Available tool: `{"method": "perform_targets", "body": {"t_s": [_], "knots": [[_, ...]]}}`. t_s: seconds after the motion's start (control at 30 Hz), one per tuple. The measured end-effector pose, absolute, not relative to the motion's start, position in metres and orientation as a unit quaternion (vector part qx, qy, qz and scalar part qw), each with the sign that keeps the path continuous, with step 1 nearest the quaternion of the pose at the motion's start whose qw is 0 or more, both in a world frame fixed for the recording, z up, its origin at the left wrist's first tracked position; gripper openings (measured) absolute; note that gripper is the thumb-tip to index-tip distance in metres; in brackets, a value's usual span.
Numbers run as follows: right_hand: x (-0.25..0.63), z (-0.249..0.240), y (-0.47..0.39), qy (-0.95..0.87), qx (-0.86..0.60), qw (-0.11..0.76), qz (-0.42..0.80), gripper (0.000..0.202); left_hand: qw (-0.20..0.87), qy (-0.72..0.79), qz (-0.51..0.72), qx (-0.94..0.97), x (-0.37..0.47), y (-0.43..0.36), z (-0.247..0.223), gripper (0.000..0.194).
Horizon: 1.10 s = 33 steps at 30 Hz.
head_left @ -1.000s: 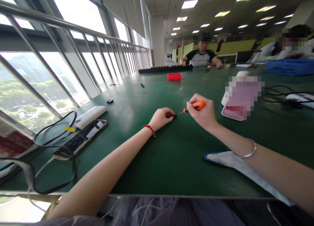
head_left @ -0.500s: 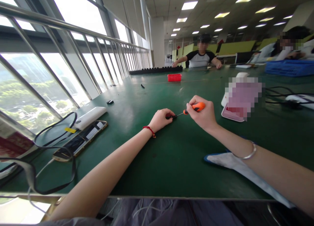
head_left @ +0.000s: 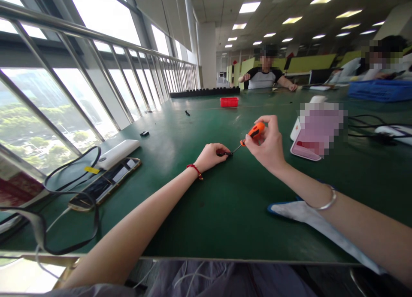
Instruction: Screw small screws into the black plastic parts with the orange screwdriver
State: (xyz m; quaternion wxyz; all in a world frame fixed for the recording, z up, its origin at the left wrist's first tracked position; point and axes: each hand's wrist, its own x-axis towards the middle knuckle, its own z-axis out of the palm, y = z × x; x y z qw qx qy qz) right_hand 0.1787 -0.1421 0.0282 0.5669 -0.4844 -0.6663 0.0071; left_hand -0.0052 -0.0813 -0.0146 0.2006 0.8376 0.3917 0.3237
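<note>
My left hand (head_left: 211,156) rests on the green table with its fingers closed round a small black part (head_left: 224,153), whose kind I cannot make out. In my right hand (head_left: 268,143) is an orange and black screwdriver (head_left: 256,131), held by its handle between thumb and fingers. The handle tilts up to the right, and the thin metal shaft slants down to the left. Its tip meets the right end of the black part, or sits very close to it. My left fingers partly hide the part.
A phone (head_left: 106,186), a white power bank (head_left: 118,154) and cables lie left. A pink phone-like object (head_left: 307,149) stands right, above a white and blue cloth (head_left: 299,211). Farther off are a red box (head_left: 229,102), a black rack (head_left: 206,92), a blue basket (head_left: 378,91) and two people.
My right fingers have loosened and spread along the screwdriver handle, which now stands steeper. My left hand stays in place with the black part. The person opposite has raised one hand.
</note>
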Motion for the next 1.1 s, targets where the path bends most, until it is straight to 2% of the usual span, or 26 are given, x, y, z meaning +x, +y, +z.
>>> {"method": "perform_targets", "body": {"t_s": [0.1,0.2,0.3,0.37,0.43,0.53,0.7,0.83,0.97,1.1], "knots": [[0.180,0.035,-0.139,-0.678,-0.512,0.527,-0.031,0.034,0.221,0.391,0.330,0.830,-0.005,-0.080,-0.016,0.018],[0.177,0.049,-0.132,-0.691,-0.533,0.481,-0.082,0.016,0.232,0.393,0.329,0.827,-0.006,-0.078,-0.016,0.018],[0.172,0.070,-0.120,-0.715,-0.522,0.450,-0.115,0.024,0.242,0.391,0.327,0.825,-0.006,-0.076,-0.017,0.018],[0.170,0.085,-0.110,-0.745,-0.516,0.410,-0.105,0.025,0.256,0.390,0.328,0.821,-0.006,-0.076,-0.016,0.018],[0.170,0.097,-0.102,-0.778,-0.507,0.366,-0.068,0.013,0.270,0.388,0.328,0.818,-0.007,-0.076,-0.016,0.018],[0.173,0.107,-0.096,-0.795,-0.511,0.324,-0.033,0.007,0.255,0.387,0.327,0.824,-0.008,-0.076,-0.015,0.018],[0.180,0.107,-0.096,-0.793,-0.516,0.321,-0.047,0.026,0.261,0.380,0.318,0.828,-0.009,-0.073,-0.016,0.019],[0.181,0.107,-0.098,-0.809,-0.497,0.312,-0.038,0.013,0.294,0.383,0.310,0.819,-0.010,-0.071,-0.019,0.023],[0.181,0.110,-0.102,-0.821,-0.497,0.282,0.009,0.018,0.314,0.376,0.310,0.815,-0.010,-0.069,-0.021,0.023],[0.180,0.113,-0.106,-0.812,-0.527,0.249,-0.018,0.037,0.330,0.369,0.309,0.812,-0.011,-0.069,-0.021,0.023]]}}
